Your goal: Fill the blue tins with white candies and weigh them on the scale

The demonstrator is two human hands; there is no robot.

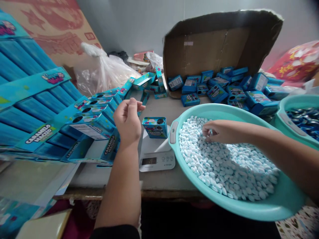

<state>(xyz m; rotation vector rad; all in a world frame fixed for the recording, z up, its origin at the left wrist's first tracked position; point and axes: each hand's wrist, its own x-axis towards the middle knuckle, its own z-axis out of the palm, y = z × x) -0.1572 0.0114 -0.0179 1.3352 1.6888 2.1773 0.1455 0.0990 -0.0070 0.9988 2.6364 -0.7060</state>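
Fingers curled: right hand (218,132) in the white candies (216,169), left hand (128,120) near the scale (157,162), any hold unclear.
1 blue box (155,128) stands on the scale; display trays (37,135) already hold rows, loose boxes (217,93) remain by the carton (204,58).

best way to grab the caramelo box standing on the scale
Likely by its front and back faces near the top, from above left: the caramelo box stands upright on the digital scale, the left hand is on that side, and the turquoise basin crowds its right.
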